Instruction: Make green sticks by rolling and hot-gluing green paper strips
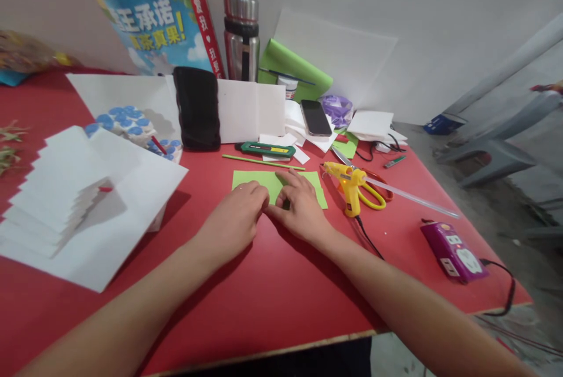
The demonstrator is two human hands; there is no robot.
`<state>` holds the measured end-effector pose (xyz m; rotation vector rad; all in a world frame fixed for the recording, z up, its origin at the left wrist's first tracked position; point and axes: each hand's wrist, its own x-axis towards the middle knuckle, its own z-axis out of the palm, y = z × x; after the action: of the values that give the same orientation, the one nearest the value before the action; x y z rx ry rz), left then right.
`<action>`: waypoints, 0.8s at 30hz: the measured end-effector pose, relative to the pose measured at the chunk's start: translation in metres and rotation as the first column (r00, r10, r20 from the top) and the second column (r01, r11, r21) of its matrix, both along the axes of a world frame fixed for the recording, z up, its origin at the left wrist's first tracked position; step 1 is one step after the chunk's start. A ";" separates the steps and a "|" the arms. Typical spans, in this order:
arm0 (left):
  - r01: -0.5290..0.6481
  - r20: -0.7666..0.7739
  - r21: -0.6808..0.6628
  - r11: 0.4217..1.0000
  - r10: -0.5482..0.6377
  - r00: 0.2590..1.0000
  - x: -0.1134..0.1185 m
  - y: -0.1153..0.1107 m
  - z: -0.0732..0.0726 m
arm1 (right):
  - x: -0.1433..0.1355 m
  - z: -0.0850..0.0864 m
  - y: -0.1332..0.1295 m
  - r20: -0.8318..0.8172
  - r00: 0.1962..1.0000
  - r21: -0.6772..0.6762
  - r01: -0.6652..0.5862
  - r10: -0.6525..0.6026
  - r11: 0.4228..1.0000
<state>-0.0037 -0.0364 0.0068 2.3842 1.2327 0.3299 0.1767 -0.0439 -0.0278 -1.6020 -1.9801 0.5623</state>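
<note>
A light green sheet of paper (255, 177) lies on the red table in front of me, with both hands over its near edge. My left hand (238, 210) is closed, its curled fingers at the paper's near edge and their tips partly hidden. My right hand (302, 206) is bent over the right half, thumb and forefinger drawn together at the same edge, other fingers resting on the sheet. The two hands meet at the middle. Just beyond the paper lies a thin green stick (264, 162), and behind it a green utility knife (268, 149).
To the right are a yellow glue gun (350, 186) with a clear glue stick, scissors (373, 196) and a purple power box (455, 251). A stepped white paper model (109, 236) stands left. Behind are a black case (197, 108), a phone (316, 118) and a steel flask (241, 37).
</note>
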 end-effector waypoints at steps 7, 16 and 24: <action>0.042 -0.168 0.126 0.991 -0.020 0.986 0.006 -0.008 0.003 | 0.000 0.000 0.000 -0.010 1.000 -0.017 0.008 -0.009 1.000; 0.066 -0.221 0.214 0.975 -0.018 0.975 0.015 -0.014 -0.013 | -0.001 0.001 -0.001 0.003 1.000 -0.001 0.007 -0.007 1.000; 0.046 0.064 0.026 0.999 -0.047 0.997 0.000 0.005 -0.013 | 0.006 0.002 0.001 0.004 0.999 -0.017 -0.050 0.050 0.999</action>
<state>-0.0040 -0.0317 -0.0059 2.3996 1.1486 0.4065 0.1824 -0.0429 -0.0261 -1.5685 -2.0292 0.5968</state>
